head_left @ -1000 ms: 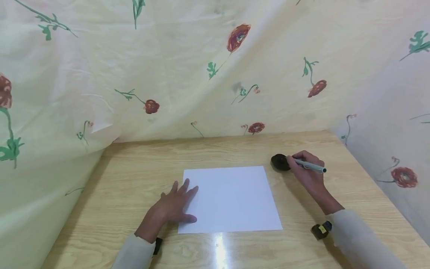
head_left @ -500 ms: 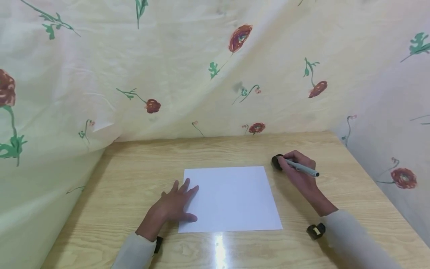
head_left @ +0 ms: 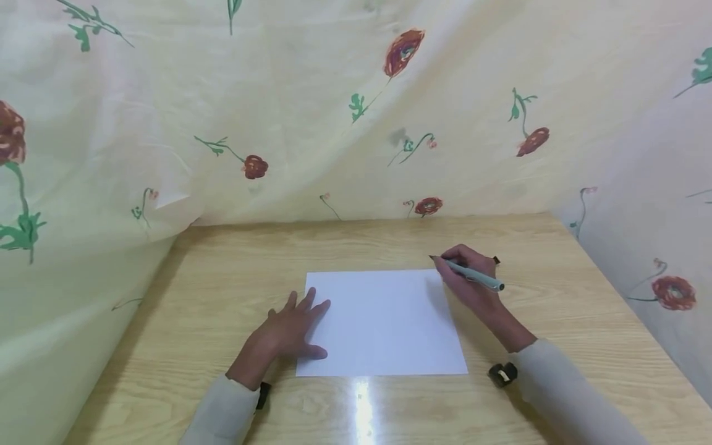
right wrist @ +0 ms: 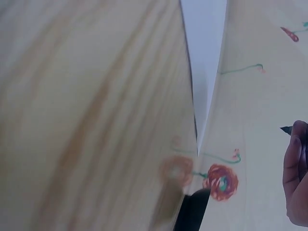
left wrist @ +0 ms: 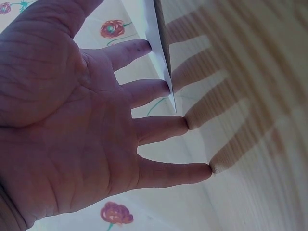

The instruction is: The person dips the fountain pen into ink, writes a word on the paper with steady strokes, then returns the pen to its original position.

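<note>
My left hand [head_left: 288, 332] rests with spread fingers on the left edge of a blank white sheet of paper [head_left: 389, 321]. In the left wrist view its fingertips [left wrist: 204, 169] meet the wooden surface and the paper's edge. My right hand [head_left: 478, 295] pinches a grey marker [head_left: 471, 273] with a black point, uncapped, near the sheet's far right corner. The marker's point [right wrist: 286, 129] faces away from the hand, raised over the table in the right wrist view. Behind the right hand a black object [head_left: 497, 260] is mostly hidden.
The light wooden table [head_left: 233, 253] meets a cream cloth [head_left: 311, 93] with printed red flowers at the back and both sides. A small black device [head_left: 503, 374] sits at the right wrist, another [head_left: 263, 395] at the left. Part of the black object [right wrist: 192, 211] stands at the right wrist view's bottom.
My right hand has moved left with the marker, from over the black round object to the paper's far right corner. The left hand stays on the paper; the head view has tilted slightly down.
</note>
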{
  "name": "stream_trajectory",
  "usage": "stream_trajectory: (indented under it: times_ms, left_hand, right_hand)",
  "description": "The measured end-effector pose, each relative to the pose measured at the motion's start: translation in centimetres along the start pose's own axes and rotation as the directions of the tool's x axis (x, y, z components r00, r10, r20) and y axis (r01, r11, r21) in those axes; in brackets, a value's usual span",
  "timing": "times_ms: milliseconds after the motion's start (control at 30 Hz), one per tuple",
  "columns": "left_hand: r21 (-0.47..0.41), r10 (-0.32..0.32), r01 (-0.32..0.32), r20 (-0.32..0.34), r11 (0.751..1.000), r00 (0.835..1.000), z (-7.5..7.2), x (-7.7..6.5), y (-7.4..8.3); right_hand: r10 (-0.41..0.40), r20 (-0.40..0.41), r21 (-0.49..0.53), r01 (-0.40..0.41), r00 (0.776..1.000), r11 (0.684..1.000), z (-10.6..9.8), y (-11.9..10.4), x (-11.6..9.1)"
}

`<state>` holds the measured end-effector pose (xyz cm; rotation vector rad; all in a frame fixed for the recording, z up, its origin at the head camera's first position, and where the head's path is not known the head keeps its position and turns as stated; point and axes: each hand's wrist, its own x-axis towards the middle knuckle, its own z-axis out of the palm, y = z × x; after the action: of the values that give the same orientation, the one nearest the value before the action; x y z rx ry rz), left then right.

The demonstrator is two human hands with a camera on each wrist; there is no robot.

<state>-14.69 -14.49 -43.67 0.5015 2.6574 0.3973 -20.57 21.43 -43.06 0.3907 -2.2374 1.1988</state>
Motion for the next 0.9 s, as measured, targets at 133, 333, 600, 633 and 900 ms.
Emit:
stream_trajectory:
  times_ms: [133, 333, 600, 633, 900]
  left_hand:
    - [0.000, -0.003, 0.003, 0.000, 1.000, 1.000, -0.1, 0.0, -0.1]
    - [0.003, -0.001, 0.001, 0.001, 1.000, 1.000, -0.2, 0.0, 0.1]
    - [0.003, 0.001, -0.001, 0.006, 1.000, 1.000, -0.2, 0.1, 0.2]
    - [0.003, 0.001, -0.001, 0.005, 1.000, 1.000, -0.1, 0.1, 0.2]
    - [0.018, 0.009, -0.009, -0.008, 1.000, 1.000, -0.1, 0.1, 0.2]
  right_hand:
    - [-0.069, 0.014, -0.011, 0.069, 0.998, 0.998, 1.1, -0.8, 0.2]
    - [-0.120, 0.040, 0.057, 0.117, 0.992, 0.991, 2.6, -1.9, 0.3]
    - [-0.166, 0.078, 0.115, 0.156, 0.983, 0.981, 4.5, -3.1, 0.4]
    - [-0.170, 0.085, 0.110, 0.160, 0.982, 0.981, 4.7, -3.2, 0.3]
    - [-0.157, 0.122, 0.122, 0.142, 0.980, 0.982, 6.0, -3.9, 0.3]
